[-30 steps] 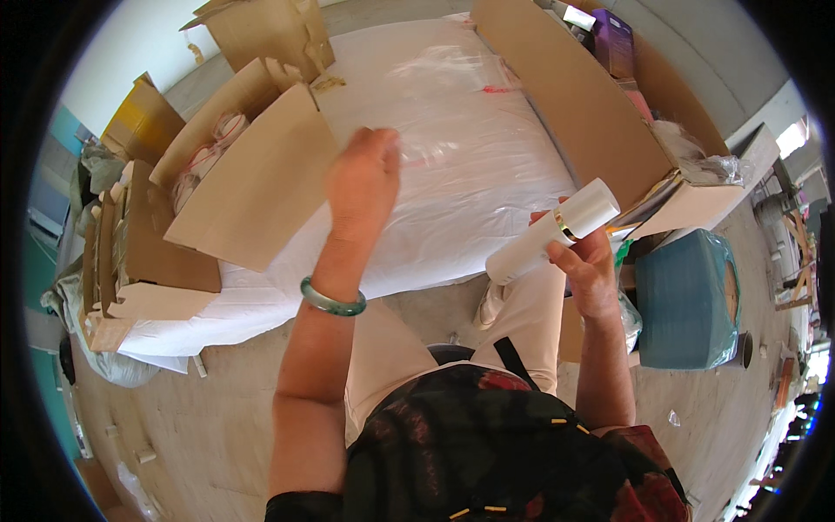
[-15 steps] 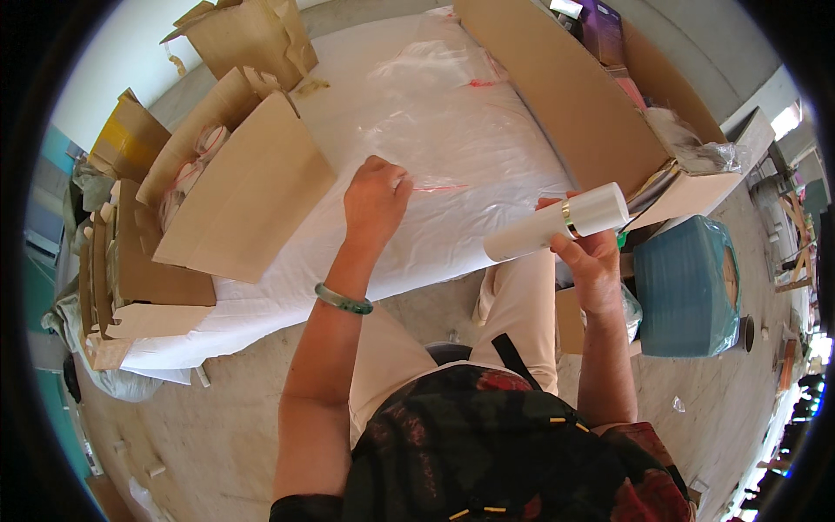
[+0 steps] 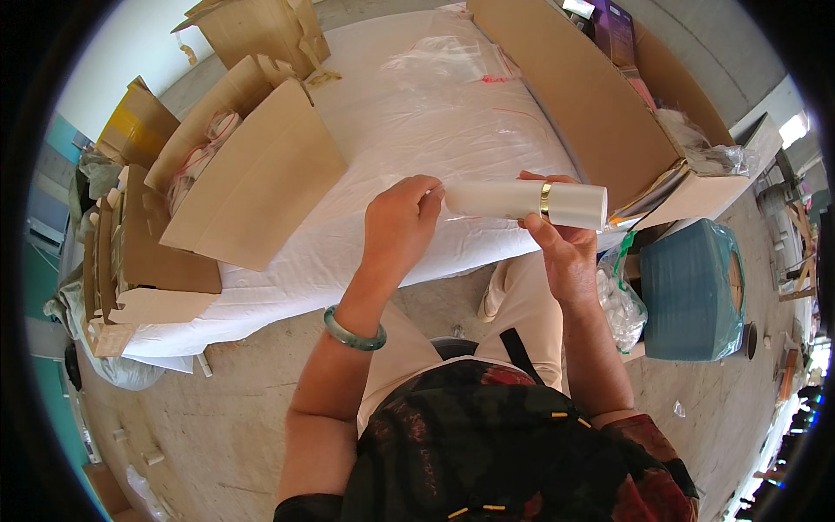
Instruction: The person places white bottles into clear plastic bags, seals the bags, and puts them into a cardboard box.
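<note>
Nearest the body: green bangle (image 3: 354, 337) on left wrist, then both hands. Right hand (image 3: 567, 259) wrapped round a white cylinder (image 3: 496, 199), thumb by its gold band (image 3: 545, 201); left hand (image 3: 402, 222) has fingers pinched narrow at the cylinder's left end, can't tell if touching or gripping anything. Step looks like two-handed handling of that end; next move probably calls for steady right hold, fine left fingers. Cylinder sits near level above the near edge of the white-covered table (image 3: 391, 113), smooth, pale. Beyond: clear plastic bags (image 3: 439, 56), open carton (image 3: 261, 183) left, long carton (image 3: 583, 96) right
</note>
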{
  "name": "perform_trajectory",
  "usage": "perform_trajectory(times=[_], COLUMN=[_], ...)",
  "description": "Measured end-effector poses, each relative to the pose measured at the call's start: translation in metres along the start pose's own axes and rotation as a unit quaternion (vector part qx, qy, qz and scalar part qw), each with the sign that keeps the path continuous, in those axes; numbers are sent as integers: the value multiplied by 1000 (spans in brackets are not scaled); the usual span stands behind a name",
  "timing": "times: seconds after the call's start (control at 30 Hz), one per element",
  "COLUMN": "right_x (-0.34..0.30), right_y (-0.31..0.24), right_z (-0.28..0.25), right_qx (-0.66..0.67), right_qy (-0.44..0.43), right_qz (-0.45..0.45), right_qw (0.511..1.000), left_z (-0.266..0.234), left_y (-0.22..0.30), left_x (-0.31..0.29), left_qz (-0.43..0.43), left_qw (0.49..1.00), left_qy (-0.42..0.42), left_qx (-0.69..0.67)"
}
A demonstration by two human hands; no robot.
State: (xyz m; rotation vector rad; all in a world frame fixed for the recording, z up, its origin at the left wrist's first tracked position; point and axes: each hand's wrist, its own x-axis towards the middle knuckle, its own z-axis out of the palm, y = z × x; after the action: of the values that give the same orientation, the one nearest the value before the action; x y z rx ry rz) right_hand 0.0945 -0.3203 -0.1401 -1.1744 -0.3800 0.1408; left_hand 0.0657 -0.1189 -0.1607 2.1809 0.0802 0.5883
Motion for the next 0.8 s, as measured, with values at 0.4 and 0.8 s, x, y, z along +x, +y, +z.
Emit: perform_trajectory(times=[0.4,0.8], right_x=[-3,-8], right_y=[29,-1], right_z=[-2,-1], right_qx=[-248,-136], right_qy=[-18,-112], right_qz=[-120,-35], right_qw=[961,984], left_z=[9,-16], left_y=[62,72], left_x=[-33,-21], left_qz=[115,58], left_qw=[989,984], left_qy=[-14,20], left_qx=[-88,-166])
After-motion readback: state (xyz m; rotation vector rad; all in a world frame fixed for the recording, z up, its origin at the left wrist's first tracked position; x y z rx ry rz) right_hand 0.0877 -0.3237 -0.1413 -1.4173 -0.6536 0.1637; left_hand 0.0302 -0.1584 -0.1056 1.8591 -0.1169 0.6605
